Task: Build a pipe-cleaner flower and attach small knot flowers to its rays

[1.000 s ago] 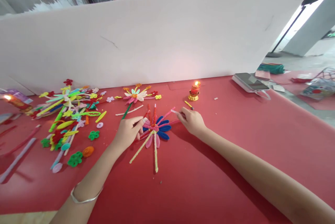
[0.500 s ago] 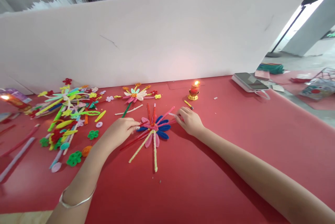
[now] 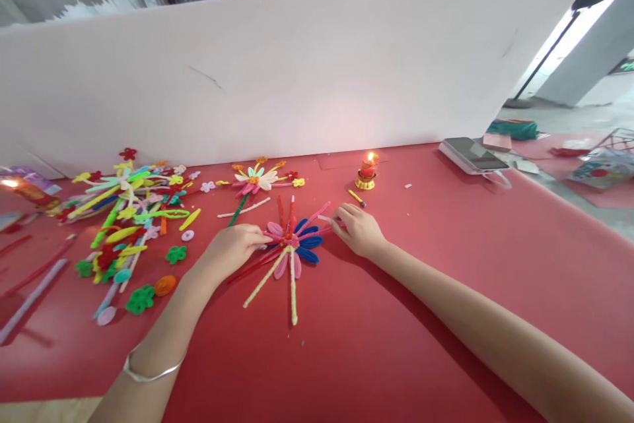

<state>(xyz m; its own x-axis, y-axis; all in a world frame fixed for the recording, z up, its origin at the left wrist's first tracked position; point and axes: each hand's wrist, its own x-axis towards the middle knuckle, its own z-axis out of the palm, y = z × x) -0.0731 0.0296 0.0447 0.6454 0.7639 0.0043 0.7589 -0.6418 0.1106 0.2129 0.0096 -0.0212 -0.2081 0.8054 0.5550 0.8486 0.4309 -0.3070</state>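
Observation:
A pipe-cleaner flower (image 3: 290, 242) lies on the red table in front of me. It has pink and blue looped petals, with red, pink and pale yellow stems spreading from its centre. At its left side, the fingers of my left hand (image 3: 238, 246) are pinched on a reddish pipe-cleaner stem. My right hand (image 3: 357, 230), on the other side, grips a short whitish translucent stick (image 3: 324, 218) between thumb and fingers, close to the pink stems' tips. The fingers of both hands partly hide what they hold.
A lit red candle (image 3: 368, 171) in a gold holder burns beyond my right hand, with a short yellow stub (image 3: 356, 197) nearby. Another finished flower (image 3: 255, 179) lies farther back. Colourful pipe-cleaner pieces (image 3: 123, 212) are heaped left, beside a second flame (image 3: 10, 183). A white panel (image 3: 297, 80) stands behind.
My left hand has shifted slightly right and inward over the flower's left petals, and its arm has followed. My right hand has stayed nearly in place with the whitish stick.

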